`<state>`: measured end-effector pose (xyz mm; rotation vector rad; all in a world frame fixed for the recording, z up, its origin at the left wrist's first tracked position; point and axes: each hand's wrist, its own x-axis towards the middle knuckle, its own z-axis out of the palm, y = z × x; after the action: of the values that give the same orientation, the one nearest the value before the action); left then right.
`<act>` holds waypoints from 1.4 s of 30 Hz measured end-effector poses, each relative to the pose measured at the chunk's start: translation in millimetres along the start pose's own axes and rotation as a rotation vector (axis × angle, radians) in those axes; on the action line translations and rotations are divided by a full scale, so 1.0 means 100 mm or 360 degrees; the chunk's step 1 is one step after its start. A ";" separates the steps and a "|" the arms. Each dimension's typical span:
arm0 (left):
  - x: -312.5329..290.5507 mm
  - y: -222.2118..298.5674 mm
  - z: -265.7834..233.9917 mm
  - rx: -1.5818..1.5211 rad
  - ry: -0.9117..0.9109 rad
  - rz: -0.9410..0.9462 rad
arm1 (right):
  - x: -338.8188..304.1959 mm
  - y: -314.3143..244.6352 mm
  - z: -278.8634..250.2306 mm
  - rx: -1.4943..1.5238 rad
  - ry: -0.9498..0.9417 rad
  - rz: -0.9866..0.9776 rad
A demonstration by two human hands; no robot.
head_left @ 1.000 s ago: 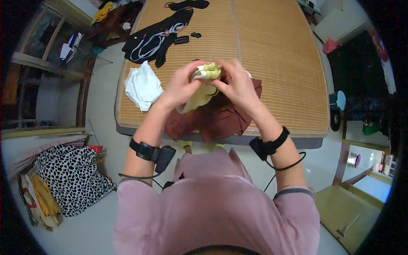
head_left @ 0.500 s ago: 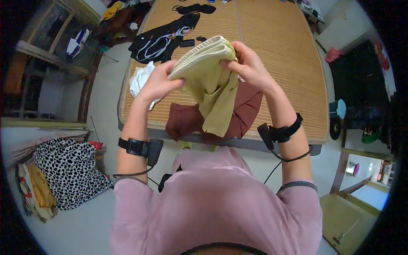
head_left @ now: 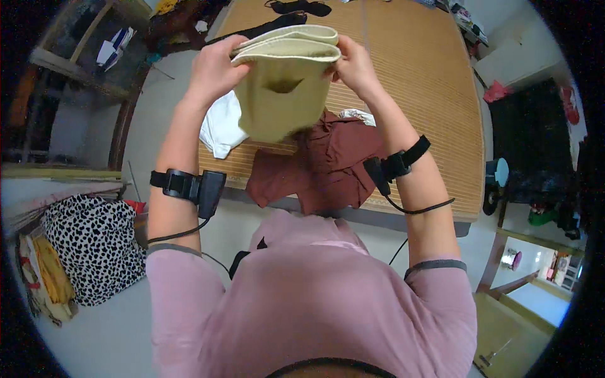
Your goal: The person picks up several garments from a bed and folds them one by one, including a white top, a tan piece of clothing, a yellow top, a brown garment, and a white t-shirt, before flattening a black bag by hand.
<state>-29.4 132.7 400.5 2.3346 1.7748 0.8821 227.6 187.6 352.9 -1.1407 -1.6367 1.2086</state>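
Observation:
Khaki shorts (head_left: 280, 101) with a pale ribbed waistband hang above the front of the mat-covered bed. At the left end of the waistband my left hand (head_left: 217, 70) is closed, thumb on the near side. My right hand (head_left: 357, 68) grips the other end, its fingers partly hidden by the cloth. The waistband is pulled fairly straight between my hands, its layers together. Below lies a crumpled maroon garment (head_left: 340, 157) on the bed's near edge. A white cloth (head_left: 222, 126) rests beside it on the left, partly covered by the shorts.
The bed (head_left: 428, 126) has a woven tan mat. Black clothing (head_left: 265, 28) and a black bra-like item (head_left: 297, 7) lie toward its far end. A patterned white cloth (head_left: 358, 116) shows behind the maroon garment. A black-and-white spotted bag (head_left: 91, 249) stands on the floor at left.
Both hands have moved up and away with the shorts, my left hand also leftward. The waistband is now straighter, and the shorts hang flatter, clear of more of the maroon garment.

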 end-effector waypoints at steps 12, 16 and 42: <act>-1.62 -0.24 0.84 -0.0028 -0.0203 0.0382 | -0.99 0.94 0.31 -0.0665 -0.0606 -0.0265; -2.40 -0.25 1.49 -0.0357 -0.0691 0.0058 | -1.49 1.72 0.46 -0.0791 -0.1115 0.0173; -2.86 -1.58 3.57 -0.1799 -0.0045 -0.2567 | -1.13 3.61 1.15 -0.0781 -0.0058 0.1569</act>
<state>-38.8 22.6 -70.7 0.0250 1.6344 0.9310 226.0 101.3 -33.3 -2.4208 -1.4390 1.4094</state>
